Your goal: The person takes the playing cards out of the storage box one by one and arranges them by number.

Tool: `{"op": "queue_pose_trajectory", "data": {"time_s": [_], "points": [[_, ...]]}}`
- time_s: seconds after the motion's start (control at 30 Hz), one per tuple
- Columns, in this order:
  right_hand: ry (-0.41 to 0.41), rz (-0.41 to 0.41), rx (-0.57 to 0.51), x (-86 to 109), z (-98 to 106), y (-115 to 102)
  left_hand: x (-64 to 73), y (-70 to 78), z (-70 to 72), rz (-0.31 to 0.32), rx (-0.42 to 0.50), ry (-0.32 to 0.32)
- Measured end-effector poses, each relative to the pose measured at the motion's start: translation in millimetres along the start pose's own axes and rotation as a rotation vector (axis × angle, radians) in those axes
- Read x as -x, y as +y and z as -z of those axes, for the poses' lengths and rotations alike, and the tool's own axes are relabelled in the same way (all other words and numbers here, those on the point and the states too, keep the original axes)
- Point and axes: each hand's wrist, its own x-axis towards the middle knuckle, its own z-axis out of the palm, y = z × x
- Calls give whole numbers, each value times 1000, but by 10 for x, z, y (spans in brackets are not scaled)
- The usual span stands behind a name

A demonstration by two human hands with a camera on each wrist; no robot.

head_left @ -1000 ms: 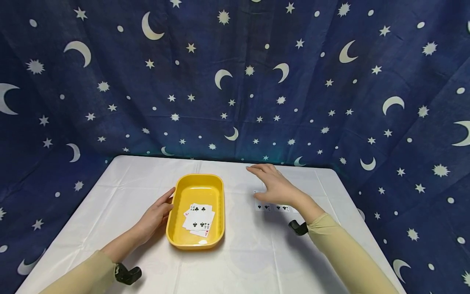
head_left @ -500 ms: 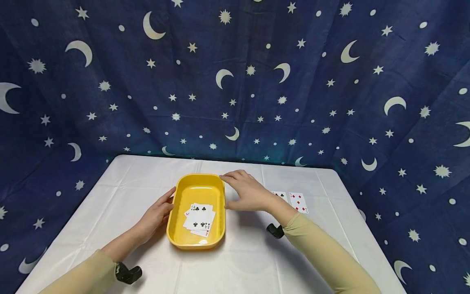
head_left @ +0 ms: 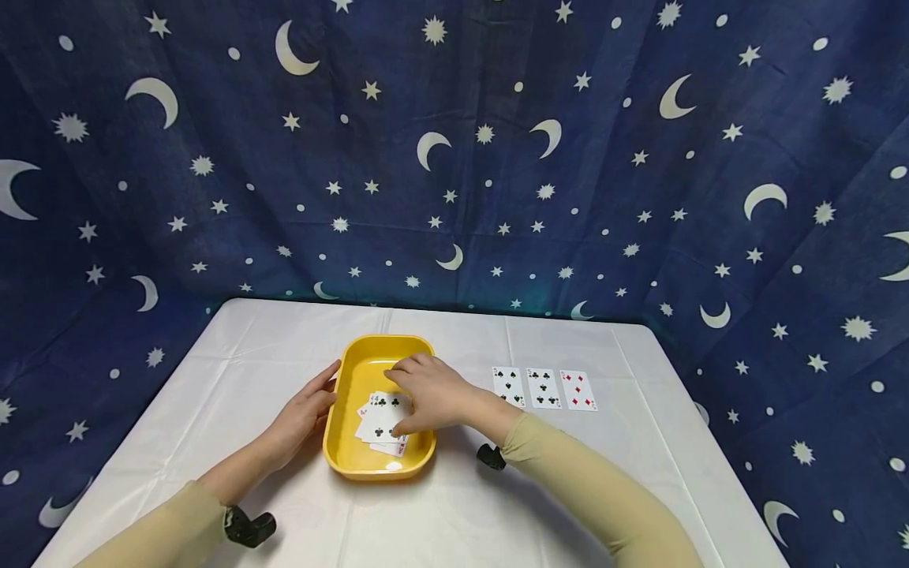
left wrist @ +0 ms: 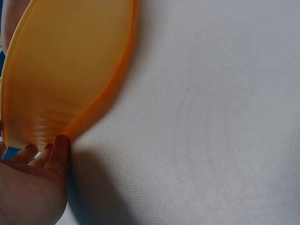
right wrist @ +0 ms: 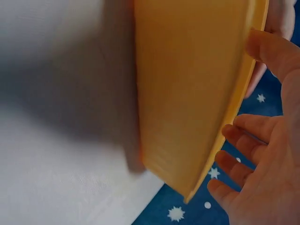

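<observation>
A yellow tray (head_left: 383,475) stands on the white table, holding a small loose stack of playing cards (head_left: 376,428) face up, a four of clubs on top. My left hand (head_left: 300,418) rests its fingertips against the tray's left outer wall; the left wrist view shows extended fingers touching that wall. Over the tray's right rim reaches my right hand (head_left: 435,394), thumb and fingers spread above the stack. No card shows in it. In the right wrist view its fingers are apart and loosely bent. The hand covers the right edge of the stack.
Right of the tray lies a row of three face-up cards: a spades card (head_left: 508,386), a clubs card (head_left: 543,388) and a diamonds card (head_left: 578,390). Behind the table hangs a dark blue cloth (head_left: 454,197) with moons and stars. A black wrist device (head_left: 248,527) sits on the left wrist.
My right hand has moved left, from above the spades card across to the tray's inside. All three cards in the row now show. The left hand and tray have stayed put.
</observation>
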Motion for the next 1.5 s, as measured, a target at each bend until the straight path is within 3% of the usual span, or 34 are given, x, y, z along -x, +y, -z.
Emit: {"op": "queue_pose_trajectory", "data": {"time_s": [0.43,0.93,1.5], "points": [[-87,-43,108,-126,-147,-83,-28,-24,19,-10,-5,-5],[-114,-61,238,-227,-289,-119,-33,-45,11,-14,5,1],[-112,-72,215,-223,-279,-139,-15,-32,7,-14,-9,1]]}}
